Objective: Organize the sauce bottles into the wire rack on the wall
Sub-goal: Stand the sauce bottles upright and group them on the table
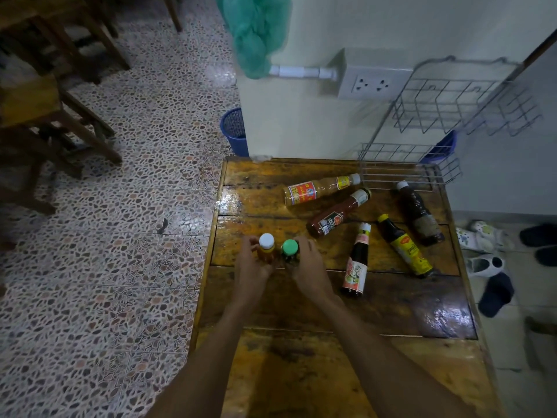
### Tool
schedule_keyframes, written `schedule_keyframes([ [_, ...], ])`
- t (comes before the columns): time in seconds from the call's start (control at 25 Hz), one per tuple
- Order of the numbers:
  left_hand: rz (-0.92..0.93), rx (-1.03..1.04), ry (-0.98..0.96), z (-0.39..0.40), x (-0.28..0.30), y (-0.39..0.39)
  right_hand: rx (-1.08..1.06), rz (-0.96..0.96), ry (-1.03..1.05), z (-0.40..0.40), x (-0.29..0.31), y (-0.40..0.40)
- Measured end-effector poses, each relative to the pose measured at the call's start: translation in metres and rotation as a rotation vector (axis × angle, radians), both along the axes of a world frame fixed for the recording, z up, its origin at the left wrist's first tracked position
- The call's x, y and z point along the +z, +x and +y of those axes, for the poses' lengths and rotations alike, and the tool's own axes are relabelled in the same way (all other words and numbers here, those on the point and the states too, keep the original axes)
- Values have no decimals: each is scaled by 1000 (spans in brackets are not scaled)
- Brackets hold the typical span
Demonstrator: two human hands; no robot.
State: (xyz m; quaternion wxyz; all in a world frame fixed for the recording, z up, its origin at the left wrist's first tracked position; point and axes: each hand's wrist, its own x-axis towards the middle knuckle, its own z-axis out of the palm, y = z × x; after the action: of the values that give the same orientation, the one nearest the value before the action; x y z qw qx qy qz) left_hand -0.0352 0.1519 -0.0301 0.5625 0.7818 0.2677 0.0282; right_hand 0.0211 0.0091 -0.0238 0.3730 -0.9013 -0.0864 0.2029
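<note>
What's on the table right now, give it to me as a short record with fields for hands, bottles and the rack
left hand: left hand grips the upright white-capped bottle
right hand: right hand grips the upright green-capped bottle
lying bottles: five on the wooden table, among them a yellow-labelled bottle
rack: wire rack on the wall holds no bottles
status: no bottle racked yet

I see wooden chairs (60, 95) upper left, a blue basket (234, 131) at centre, green netting (256, 31) up top, a socket (372, 84), and slippers (494, 294) right.
</note>
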Motion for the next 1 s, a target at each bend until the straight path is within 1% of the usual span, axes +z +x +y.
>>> schedule_keyframes([
  [0.12,38,-32,-32,-4,-1,-6,11,28,11,-7,5,-1],
  [0.2,117,-14,-31,-10,-6,-18,31,25,17,-21,13,-1],
  [0.32,310,102,70,-40,-13,-49,10,-103,-27,-69,27,9],
  [0.4,439,118,106,-83,-5,-60,-53,-273,-174,-118,31,27],
  [0.44,439,77,92,-109,1,-57,-92,-336,-276,-143,30,39],
  [0.48,393,17,73,-136,4,-49,-128,-348,-374,-169,26,52],
  [0.52,338,-35,63,-161,6,-35,-149,-296,-458,-191,21,65],
  [0.6,269,-94,108,-200,6,6,-145,-127,-534,-223,6,85],
  [0.64,265,-118,142,-212,4,27,-112,-57,-529,-234,-3,90],
  [0.72,349,-172,215,-227,0,59,-35,6,-540,-250,-16,99],
  [0.8,463,-221,253,-227,-10,75,-62,55,-442,-257,-16,103],
  [0.84,484,-217,213,-223,-12,76,-72,63,-354,-259,-13,100],
  [0.92,418,-173,18,-211,-10,64,-60,66,-161,-253,-2,84],
  [0.96,364,-133,-95,-204,-3,52,-50,93,-70,-247,7,73],
  [1.0,310,-86,-160,-198,4,34,-41,133,6,-239,16,62],
])
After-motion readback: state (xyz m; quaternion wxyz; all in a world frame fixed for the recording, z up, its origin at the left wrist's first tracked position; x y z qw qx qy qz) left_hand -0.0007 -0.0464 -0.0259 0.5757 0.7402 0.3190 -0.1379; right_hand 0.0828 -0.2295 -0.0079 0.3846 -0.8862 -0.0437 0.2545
